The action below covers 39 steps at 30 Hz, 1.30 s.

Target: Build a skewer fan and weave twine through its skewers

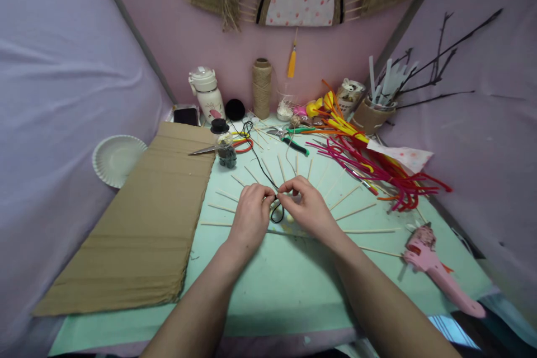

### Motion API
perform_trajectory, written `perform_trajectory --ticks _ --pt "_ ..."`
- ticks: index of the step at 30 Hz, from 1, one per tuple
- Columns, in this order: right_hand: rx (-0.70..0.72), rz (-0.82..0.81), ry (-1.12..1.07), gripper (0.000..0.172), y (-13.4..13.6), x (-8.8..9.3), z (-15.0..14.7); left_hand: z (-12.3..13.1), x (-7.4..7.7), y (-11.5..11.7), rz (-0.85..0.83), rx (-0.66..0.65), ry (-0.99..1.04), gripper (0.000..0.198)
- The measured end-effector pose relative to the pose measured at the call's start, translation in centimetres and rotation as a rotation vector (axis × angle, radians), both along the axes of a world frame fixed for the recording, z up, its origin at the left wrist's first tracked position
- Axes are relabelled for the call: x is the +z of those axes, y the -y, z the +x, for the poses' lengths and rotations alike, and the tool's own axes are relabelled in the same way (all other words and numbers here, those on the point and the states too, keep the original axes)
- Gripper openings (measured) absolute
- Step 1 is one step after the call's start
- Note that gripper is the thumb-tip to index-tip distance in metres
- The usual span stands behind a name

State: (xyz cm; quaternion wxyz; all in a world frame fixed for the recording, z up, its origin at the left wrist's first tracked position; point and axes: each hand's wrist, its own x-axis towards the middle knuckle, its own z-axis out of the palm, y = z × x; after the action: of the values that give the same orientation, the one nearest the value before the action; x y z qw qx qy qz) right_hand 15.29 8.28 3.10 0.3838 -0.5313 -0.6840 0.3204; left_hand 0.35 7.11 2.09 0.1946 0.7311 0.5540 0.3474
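Both hands meet over the middle of the table, thumbs and fingertips pinched on a black cord (277, 219). My left hand (252, 210) is closed on it from the left, and my right hand (308, 210) pinches it from the right. A small loop of the cord hangs below the fingertips, and a long strand runs up and back. Beneath the hands, thin wooden sticks (369, 230) fan out like rays. The middle where the sticks come together is mostly hidden by my hands; a pale patterned piece shows there.
A cardboard sheet (138, 224) and paper plate (117, 160) lie left. Orange-handled scissors (244, 146), a small jar (227, 154), and green-handled pliers (296, 146) are behind. Pipe cleaners (377, 173) and a pink glue gun (444, 277) lie right; a twine spool (262, 89) stands at back.
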Motion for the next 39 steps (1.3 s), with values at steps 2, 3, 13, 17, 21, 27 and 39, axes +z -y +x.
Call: perform_trajectory --ticks 2,3,13,17,21,27,39 --pt "-0.003 0.105 0.051 0.007 0.19 0.04 -0.13 0.00 -0.04 -0.01 -0.016 0.026 0.005 0.010" --pt "0.004 0.144 0.084 0.008 0.29 0.05 -0.18 0.01 -0.03 0.00 -0.024 0.034 0.006 0.010" --pt "0.064 0.086 0.117 0.011 0.03 -0.21 0.01 -0.14 0.26 -0.17 -0.242 0.036 0.155 0.013" --pt "0.086 -0.058 0.031 0.011 -0.23 -0.23 0.16 -0.22 0.22 -0.19 -0.238 0.020 0.143 0.014" --pt "0.091 -0.152 -0.024 0.012 -0.29 -0.42 0.20 -0.15 0.39 -0.05 -0.141 0.016 0.065 0.014" --pt "0.131 -0.191 -0.102 0.013 -0.37 -0.79 0.24 -0.13 0.27 0.03 -0.094 0.003 0.020 0.016" --pt "0.107 0.094 0.029 0.009 0.00 -0.22 0.02 -0.05 0.25 0.10 -0.156 0.022 0.066 0.017"
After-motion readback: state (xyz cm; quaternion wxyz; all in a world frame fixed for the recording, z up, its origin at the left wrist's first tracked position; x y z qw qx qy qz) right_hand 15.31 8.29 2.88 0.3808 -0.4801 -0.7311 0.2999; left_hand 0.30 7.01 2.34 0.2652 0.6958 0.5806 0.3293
